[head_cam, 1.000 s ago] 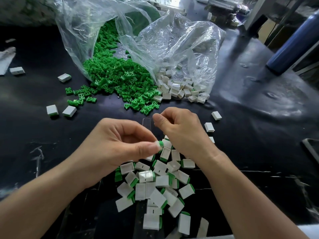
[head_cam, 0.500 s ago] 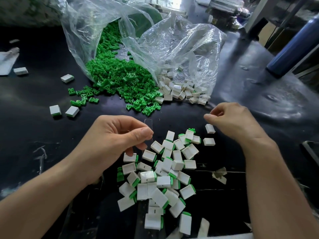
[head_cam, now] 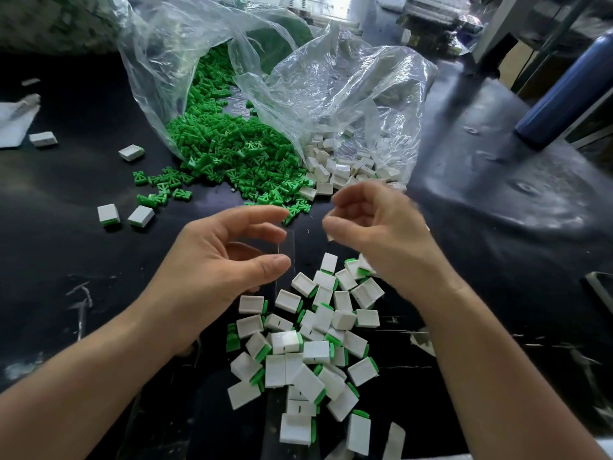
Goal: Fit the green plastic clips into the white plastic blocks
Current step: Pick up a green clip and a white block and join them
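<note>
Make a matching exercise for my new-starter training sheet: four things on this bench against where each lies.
Things:
1 loose green clips
2 empty white blocks
3 finished blocks
4 blue cylinder

Places:
A far right
B spilling from the left bag
C nearest the camera
D in the mouth of the right bag

Pairs: 1-B, 2-D, 3-C, 4-A.
</note>
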The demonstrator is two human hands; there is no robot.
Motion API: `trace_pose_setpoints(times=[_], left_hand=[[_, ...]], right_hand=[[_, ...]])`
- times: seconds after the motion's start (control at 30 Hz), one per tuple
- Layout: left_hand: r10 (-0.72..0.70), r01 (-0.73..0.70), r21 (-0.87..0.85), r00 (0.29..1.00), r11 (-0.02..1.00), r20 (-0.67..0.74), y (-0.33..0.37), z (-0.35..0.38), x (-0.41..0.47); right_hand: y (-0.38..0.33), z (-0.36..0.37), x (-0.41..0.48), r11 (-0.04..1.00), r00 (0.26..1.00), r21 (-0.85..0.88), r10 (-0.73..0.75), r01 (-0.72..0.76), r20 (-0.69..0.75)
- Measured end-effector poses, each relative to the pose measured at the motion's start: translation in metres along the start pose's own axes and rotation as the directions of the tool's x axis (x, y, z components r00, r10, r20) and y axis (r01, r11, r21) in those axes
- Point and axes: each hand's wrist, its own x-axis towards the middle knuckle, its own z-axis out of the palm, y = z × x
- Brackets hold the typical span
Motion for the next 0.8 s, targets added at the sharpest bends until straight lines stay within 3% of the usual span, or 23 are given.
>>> trace_pose_setpoints(times=[0.13, 0.33, 0.4, 0.5, 0.6, 0.7, 0.8], left_hand=[[0.042, -0.04, -0.026, 0.996, 0.999, 0.076, -0.003, 0.001, 0.001], [0.075, -0.075, -0.009, 0.996, 0.997, 0.056, -0.003, 0.003, 0.002], [0.031, -0.03, 0.036, 0.999, 0.999, -0.017, -0.003, 0.002, 0.003], [-0.016, 0.021, 0.052, 0.996, 0.998, -0.085, -0.002, 0.001, 0.003], [-0.039, 0.042, 0.033, 0.995, 0.999, -0.091, -0.001, 0.003, 0.002], [-0.054, 0.057, 0.028, 0.994, 0.998, -0.098, -0.002, 0.003, 0.003], [-0.067, 0.069, 0.012, 0.991, 0.998, -0.112, -0.002, 0.003, 0.003]], right_hand=[[-0.008, 0.021, -0.011, 0.991, 0.99, 0.135, -0.039, 0.021, 0.133], [-0.009, 0.03, -0.012, 0.993, 0.995, 0.094, -0.072, 0.066, 0.07], [-0.008, 0.032, -0.012, 0.993, 0.992, 0.005, -0.121, 0.121, 0.027], [-0.001, 0.035, -0.005, 0.924, 0.979, -0.339, -0.2, 0.179, -0.026], [0.006, 0.04, 0.003, 0.793, 0.968, -0.557, -0.168, 0.245, 0.186], [0.013, 0.046, 0.007, 0.684, 0.935, -0.666, -0.071, 0.299, 0.348], [0.014, 0.044, 0.008, 0.689, 0.956, -0.673, -0.103, 0.267, 0.273]])
